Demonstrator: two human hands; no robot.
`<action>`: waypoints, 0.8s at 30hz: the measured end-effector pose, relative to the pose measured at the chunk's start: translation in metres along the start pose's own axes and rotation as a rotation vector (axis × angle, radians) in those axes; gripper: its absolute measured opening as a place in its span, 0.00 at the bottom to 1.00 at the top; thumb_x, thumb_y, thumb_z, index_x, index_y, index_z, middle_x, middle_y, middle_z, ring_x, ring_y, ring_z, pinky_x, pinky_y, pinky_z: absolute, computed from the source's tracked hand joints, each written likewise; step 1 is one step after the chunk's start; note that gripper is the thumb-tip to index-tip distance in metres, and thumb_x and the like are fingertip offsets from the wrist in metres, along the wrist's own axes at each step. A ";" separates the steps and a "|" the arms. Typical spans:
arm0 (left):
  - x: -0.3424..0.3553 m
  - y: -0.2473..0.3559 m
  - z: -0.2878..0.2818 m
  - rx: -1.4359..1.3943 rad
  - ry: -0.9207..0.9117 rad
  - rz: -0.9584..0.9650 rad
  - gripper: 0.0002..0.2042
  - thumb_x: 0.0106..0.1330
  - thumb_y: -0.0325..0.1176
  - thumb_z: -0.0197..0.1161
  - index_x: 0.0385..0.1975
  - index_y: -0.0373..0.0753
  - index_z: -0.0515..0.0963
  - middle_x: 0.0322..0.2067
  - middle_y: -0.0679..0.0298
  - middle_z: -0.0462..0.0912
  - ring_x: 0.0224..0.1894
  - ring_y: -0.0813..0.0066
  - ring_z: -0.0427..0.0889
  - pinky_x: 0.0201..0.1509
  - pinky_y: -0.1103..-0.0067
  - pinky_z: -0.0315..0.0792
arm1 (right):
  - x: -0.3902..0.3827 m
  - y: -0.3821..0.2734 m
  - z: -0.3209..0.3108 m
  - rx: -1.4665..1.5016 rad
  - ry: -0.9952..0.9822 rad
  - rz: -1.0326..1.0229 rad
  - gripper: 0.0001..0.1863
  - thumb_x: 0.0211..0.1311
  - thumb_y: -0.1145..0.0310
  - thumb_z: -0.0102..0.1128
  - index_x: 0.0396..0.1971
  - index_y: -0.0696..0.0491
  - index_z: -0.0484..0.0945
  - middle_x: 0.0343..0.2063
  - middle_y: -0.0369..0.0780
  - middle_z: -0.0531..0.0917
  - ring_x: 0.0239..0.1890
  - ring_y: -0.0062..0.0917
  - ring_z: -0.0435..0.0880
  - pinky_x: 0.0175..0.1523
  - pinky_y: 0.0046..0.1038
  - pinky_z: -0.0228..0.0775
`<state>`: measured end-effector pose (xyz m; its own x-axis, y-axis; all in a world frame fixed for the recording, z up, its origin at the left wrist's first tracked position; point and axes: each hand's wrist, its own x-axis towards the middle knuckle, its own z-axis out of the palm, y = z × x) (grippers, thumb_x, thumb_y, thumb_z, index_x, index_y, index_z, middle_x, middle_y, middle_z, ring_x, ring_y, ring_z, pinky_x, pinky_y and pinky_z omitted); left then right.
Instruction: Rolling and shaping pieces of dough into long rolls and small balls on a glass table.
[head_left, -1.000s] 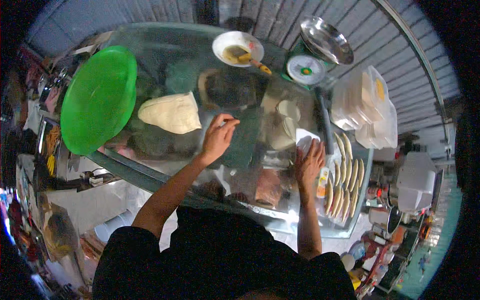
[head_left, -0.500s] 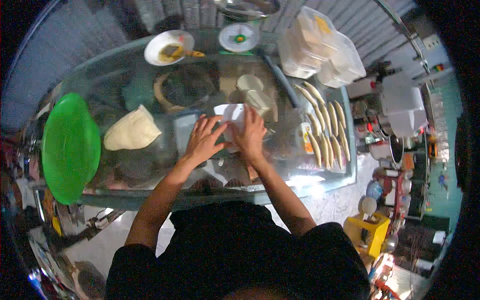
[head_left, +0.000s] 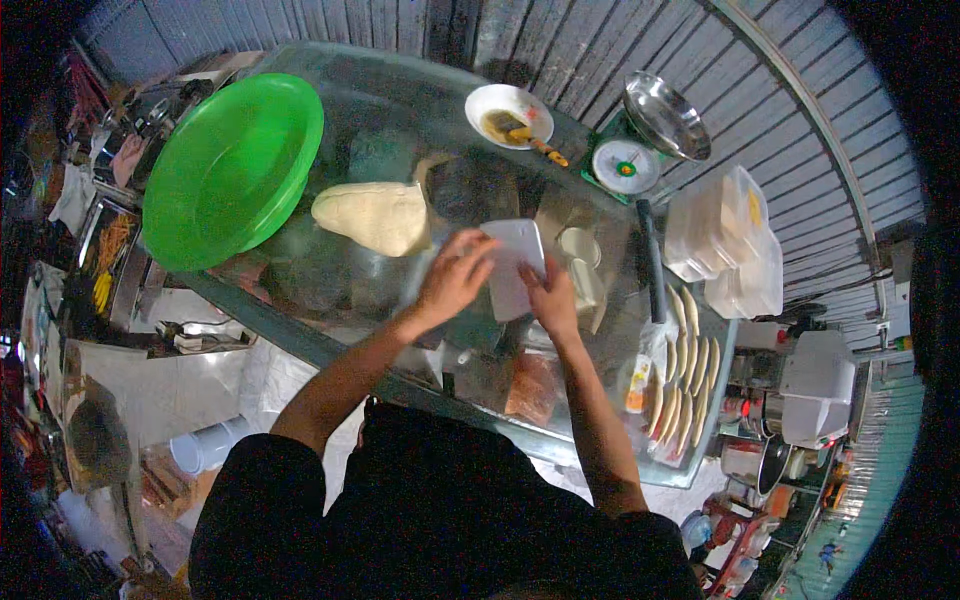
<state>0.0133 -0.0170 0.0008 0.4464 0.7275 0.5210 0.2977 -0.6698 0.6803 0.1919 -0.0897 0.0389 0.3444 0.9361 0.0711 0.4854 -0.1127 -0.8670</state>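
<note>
My right hand (head_left: 550, 300) grips the near right part of a flat white rectangular plastic piece (head_left: 508, 280) that lies over the middle of the glass tabletop. My left hand (head_left: 455, 275) is at that piece's left edge, fingers curved and apart, fingertips reaching its upper left corner. A slab of pale dough (head_left: 365, 215) rests left of my hands. Pale round discs (head_left: 577, 243) lie just right of the white piece, beside a dark roller or bar (head_left: 650, 260). At the right end, several long slender dough pieces (head_left: 695, 360) lie in rows.
A large green basin (head_left: 225, 170) covers the table's left end. A bowl with yellow contents and a brush (head_left: 495, 105), a scale with steel pan (head_left: 630, 165) and stacked clear containers (head_left: 715, 225) line the back. Cluttered shelves and cookware (head_left: 815, 380) surround the glass table (head_left: 350, 70).
The white piece was under my right hand at the right, then slid left between both hands; it now appears turned more upright. My left hand has stayed near it. The camera view has also shifted.
</note>
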 end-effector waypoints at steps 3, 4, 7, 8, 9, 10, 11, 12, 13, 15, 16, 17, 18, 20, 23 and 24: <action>0.022 -0.028 -0.058 0.157 0.186 0.017 0.15 0.65 0.31 0.62 0.52 0.40 0.78 0.50 0.56 0.76 0.53 0.56 0.76 0.57 0.65 0.71 | 0.021 -0.027 0.029 -0.136 0.031 -0.168 0.22 0.62 0.65 0.60 0.53 0.59 0.74 0.27 0.54 0.83 0.30 0.49 0.85 0.37 0.43 0.75; 0.028 -0.040 -0.081 0.222 0.172 0.031 0.15 0.66 0.33 0.62 0.52 0.41 0.79 0.50 0.57 0.76 0.52 0.56 0.76 0.58 0.65 0.70 | 0.022 -0.041 0.039 -0.130 0.021 -0.168 0.22 0.62 0.65 0.60 0.53 0.59 0.74 0.27 0.54 0.83 0.30 0.49 0.85 0.37 0.43 0.75; 0.043 -0.083 -0.123 0.422 0.143 0.081 0.16 0.66 0.39 0.61 0.52 0.43 0.79 0.50 0.59 0.77 0.51 0.58 0.77 0.58 0.64 0.69 | 0.020 -0.076 0.062 -0.074 -0.077 -0.038 0.20 0.63 0.70 0.58 0.53 0.57 0.68 0.37 0.56 0.83 0.37 0.51 0.85 0.40 0.40 0.76; 0.044 -0.090 -0.128 0.560 0.118 0.112 0.17 0.67 0.43 0.61 0.52 0.44 0.80 0.49 0.61 0.78 0.51 0.60 0.77 0.58 0.64 0.68 | 0.018 -0.076 0.072 -0.021 -0.036 -0.059 0.23 0.63 0.72 0.57 0.56 0.56 0.63 0.37 0.55 0.83 0.37 0.52 0.85 0.40 0.41 0.76; 0.043 -0.095 -0.129 0.564 0.117 0.105 0.17 0.67 0.43 0.61 0.52 0.44 0.80 0.49 0.61 0.78 0.51 0.60 0.77 0.58 0.64 0.68 | 0.017 -0.075 0.081 0.031 0.004 -0.079 0.26 0.63 0.74 0.56 0.59 0.55 0.59 0.37 0.55 0.84 0.37 0.53 0.85 0.41 0.43 0.76; 0.044 -0.094 -0.128 0.655 0.043 0.081 0.17 0.67 0.46 0.59 0.51 0.46 0.80 0.48 0.61 0.79 0.50 0.59 0.77 0.58 0.64 0.68 | 0.017 -0.078 0.087 0.023 0.044 -0.105 0.37 0.57 0.78 0.56 0.66 0.54 0.51 0.28 0.57 0.82 0.32 0.57 0.82 0.40 0.48 0.74; 0.046 -0.093 -0.128 0.746 -0.033 0.057 0.18 0.68 0.49 0.57 0.51 0.47 0.80 0.47 0.61 0.80 0.49 0.58 0.78 0.57 0.64 0.69 | 0.017 -0.081 0.090 0.021 0.043 -0.099 0.37 0.57 0.78 0.56 0.66 0.54 0.51 0.28 0.57 0.82 0.32 0.57 0.82 0.40 0.48 0.74; 0.047 -0.092 -0.127 0.741 -0.037 0.054 0.18 0.68 0.49 0.57 0.51 0.47 0.80 0.47 0.61 0.80 0.49 0.58 0.78 0.57 0.64 0.69 | 0.017 -0.083 0.093 0.059 0.077 -0.152 0.41 0.56 0.79 0.55 0.69 0.53 0.47 0.35 0.59 0.81 0.36 0.56 0.82 0.42 0.47 0.74; 0.048 -0.091 -0.125 0.771 -0.016 0.012 0.18 0.67 0.50 0.58 0.50 0.48 0.81 0.45 0.63 0.81 0.47 0.60 0.78 0.55 0.64 0.69 | 0.016 -0.089 0.094 0.096 0.113 -0.204 0.45 0.55 0.81 0.54 0.72 0.52 0.44 0.42 0.61 0.80 0.39 0.56 0.82 0.45 0.46 0.74; 0.048 -0.087 -0.123 0.794 -0.002 -0.030 0.18 0.67 0.51 0.58 0.49 0.49 0.81 0.42 0.64 0.82 0.46 0.62 0.79 0.53 0.65 0.70 | 0.019 -0.096 0.097 0.115 0.033 -0.120 0.46 0.55 0.81 0.53 0.73 0.53 0.41 0.54 0.60 0.73 0.48 0.54 0.79 0.51 0.42 0.73; 0.046 -0.087 -0.124 0.793 0.022 -0.029 0.18 0.66 0.51 0.58 0.49 0.49 0.81 0.41 0.64 0.82 0.45 0.61 0.79 0.52 0.65 0.70 | 0.021 -0.098 0.100 0.142 -0.051 -0.046 0.48 0.55 0.81 0.52 0.74 0.53 0.38 0.65 0.59 0.65 0.58 0.51 0.77 0.56 0.39 0.72; 0.045 -0.088 -0.125 0.792 0.046 -0.029 0.18 0.66 0.52 0.58 0.49 0.49 0.81 0.40 0.64 0.82 0.45 0.61 0.79 0.51 0.65 0.70 | 0.023 -0.098 0.102 0.141 -0.052 -0.041 0.48 0.55 0.81 0.52 0.74 0.53 0.38 0.65 0.59 0.65 0.58 0.51 0.77 0.56 0.39 0.72; 0.045 -0.088 -0.125 0.790 0.042 -0.031 0.18 0.66 0.52 0.58 0.49 0.49 0.81 0.40 0.64 0.82 0.45 0.61 0.79 0.51 0.65 0.70 | 0.025 -0.099 0.104 0.100 -0.025 -0.103 0.48 0.55 0.82 0.51 0.74 0.53 0.38 0.66 0.59 0.65 0.61 0.51 0.74 0.57 0.38 0.71; 0.049 -0.086 -0.121 0.772 0.009 -0.066 0.20 0.62 0.51 0.61 0.50 0.49 0.81 0.43 0.64 0.82 0.46 0.62 0.78 0.51 0.64 0.69 | 0.033 -0.095 0.106 0.049 0.007 -0.159 0.48 0.55 0.82 0.51 0.74 0.54 0.37 0.66 0.58 0.64 0.64 0.51 0.70 0.59 0.38 0.70; 0.045 -0.089 -0.126 0.763 -0.049 -0.089 0.23 0.57 0.49 0.64 0.52 0.49 0.79 0.49 0.63 0.82 0.50 0.60 0.78 0.56 0.63 0.67 | 0.041 -0.102 0.120 -0.028 0.048 -0.269 0.48 0.55 0.81 0.52 0.74 0.55 0.38 0.66 0.57 0.64 0.64 0.52 0.69 0.61 0.39 0.69; 0.042 -0.092 -0.129 0.757 -0.054 -0.095 0.23 0.57 0.49 0.64 0.52 0.49 0.79 0.49 0.63 0.82 0.50 0.60 0.78 0.56 0.63 0.67 | 0.039 -0.115 0.124 -0.072 -0.020 -0.203 0.48 0.55 0.80 0.53 0.74 0.56 0.38 0.67 0.57 0.62 0.63 0.53 0.70 0.61 0.41 0.70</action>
<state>-0.1044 0.0944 0.0266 0.4247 0.7919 0.4387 0.8254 -0.5378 0.1717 0.0502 0.0012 0.0805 0.2182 0.9483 0.2306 0.5998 0.0561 -0.7982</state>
